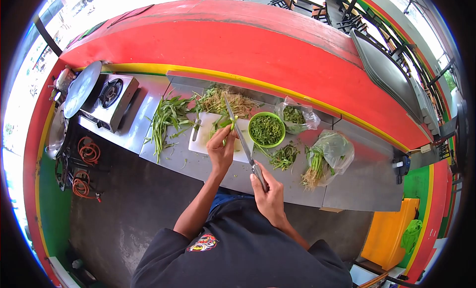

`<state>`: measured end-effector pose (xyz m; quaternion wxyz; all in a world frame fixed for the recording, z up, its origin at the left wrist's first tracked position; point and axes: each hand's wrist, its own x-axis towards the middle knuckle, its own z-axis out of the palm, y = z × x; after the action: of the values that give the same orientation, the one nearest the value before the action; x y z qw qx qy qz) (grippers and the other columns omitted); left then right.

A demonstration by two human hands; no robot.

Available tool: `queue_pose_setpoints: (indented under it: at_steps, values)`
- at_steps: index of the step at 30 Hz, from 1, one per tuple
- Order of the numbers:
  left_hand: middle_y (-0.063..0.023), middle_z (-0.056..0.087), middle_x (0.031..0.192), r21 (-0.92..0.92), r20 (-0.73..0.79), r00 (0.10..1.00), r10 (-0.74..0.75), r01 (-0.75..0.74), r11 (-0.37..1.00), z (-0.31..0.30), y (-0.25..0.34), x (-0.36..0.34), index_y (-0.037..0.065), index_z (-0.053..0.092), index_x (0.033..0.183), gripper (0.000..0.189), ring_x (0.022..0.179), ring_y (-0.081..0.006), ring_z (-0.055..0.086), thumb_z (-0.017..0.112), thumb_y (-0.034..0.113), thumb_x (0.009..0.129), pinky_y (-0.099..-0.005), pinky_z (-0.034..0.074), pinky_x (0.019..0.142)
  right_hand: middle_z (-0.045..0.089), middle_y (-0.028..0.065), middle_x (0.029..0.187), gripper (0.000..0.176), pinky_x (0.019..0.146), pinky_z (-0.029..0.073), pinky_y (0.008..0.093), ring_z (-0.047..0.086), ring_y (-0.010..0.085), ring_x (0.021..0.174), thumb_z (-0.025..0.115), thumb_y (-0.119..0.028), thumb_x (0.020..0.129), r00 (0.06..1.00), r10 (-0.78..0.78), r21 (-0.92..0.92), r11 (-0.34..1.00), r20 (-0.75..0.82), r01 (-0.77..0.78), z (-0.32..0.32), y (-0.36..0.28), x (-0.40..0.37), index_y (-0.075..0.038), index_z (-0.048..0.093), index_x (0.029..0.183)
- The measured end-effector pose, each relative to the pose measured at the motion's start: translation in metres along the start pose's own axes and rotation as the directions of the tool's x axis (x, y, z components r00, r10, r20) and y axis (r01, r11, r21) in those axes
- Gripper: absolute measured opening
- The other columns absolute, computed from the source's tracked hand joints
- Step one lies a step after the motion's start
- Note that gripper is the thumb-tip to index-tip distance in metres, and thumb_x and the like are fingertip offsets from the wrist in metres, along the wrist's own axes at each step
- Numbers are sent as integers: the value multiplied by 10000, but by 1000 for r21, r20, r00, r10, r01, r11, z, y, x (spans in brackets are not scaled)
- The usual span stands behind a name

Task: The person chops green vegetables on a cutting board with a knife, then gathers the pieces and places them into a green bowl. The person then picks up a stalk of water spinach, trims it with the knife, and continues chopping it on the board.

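Observation:
My right hand [269, 191] is wrapped round the handle of a long knife [243, 139], its blade pointing away from me over the cutting board. My left hand [221, 146] pinches a small green stem [233, 122] close beside the blade. Below both lies a white cutting board [199, 142] with some leafy greens on it. Just right of the board stands a lime-green bowl [267, 144] full of chopped greens [267, 129]. A small heap of leaves [285, 156] rests on the steel counter beside the bowl.
Long leafy greens [166, 122] lie left of the board, and a rooty pile of stems [230, 102] behind it. Bagged greens [293, 114] and a bagged bunch with roots [317, 166] sit to the right. A gas stove [111, 97] stands far left. A red wall [238, 42] borders the counter.

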<state>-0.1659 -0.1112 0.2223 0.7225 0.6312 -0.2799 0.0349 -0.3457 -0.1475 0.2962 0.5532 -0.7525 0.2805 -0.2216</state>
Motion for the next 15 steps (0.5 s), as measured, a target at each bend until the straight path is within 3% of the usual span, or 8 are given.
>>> queue_pose_setpoints:
  at_steps: [6, 8, 12, 15]
  values:
    - [-93, 700, 940, 45, 27, 999, 45, -47, 998, -2, -8, -1, -67, 693, 1131, 227, 825, -123, 640, 673, -36, 908, -251, 497, 737, 471, 28, 636, 358, 495, 373, 269, 398, 42, 560, 602, -130, 974, 1000, 15, -5, 1000, 2, -15, 1, 0, -1, 12, 605, 1303]
    - [-89, 700, 960, -93, -40, 996, -81, 77, 993, 1, -13, -5, -60, 694, 1127, 230, 835, -128, 639, 681, -43, 898, -256, 497, 749, 483, 33, 637, 359, 503, 386, 264, 412, 44, 565, 602, -127, 973, 1000, 13, -28, 1000, 10, -13, 0, -1, -2, 11, 603, 1305]
    - [-83, 703, 931, -144, -9, 994, -112, 109, 983, -2, -14, -9, -49, 704, 1103, 225, 825, -131, 639, 689, -58, 879, -262, 498, 750, 496, 36, 644, 358, 511, 399, 264, 424, 46, 571, 601, -126, 975, 999, 35, -46, 998, 31, -34, 0, 0, -2, 16, 601, 1304]
    - [-85, 710, 909, 13, 12, 1000, -29, 29, 1000, -3, -12, -12, -48, 707, 1086, 220, 827, -136, 648, 689, -70, 868, -271, 506, 748, 505, 37, 651, 355, 513, 402, 265, 425, 47, 572, 600, -127, 978, 1000, -7, -5, 1000, -3, 7, 2, -2, -1, 25, 600, 1299]
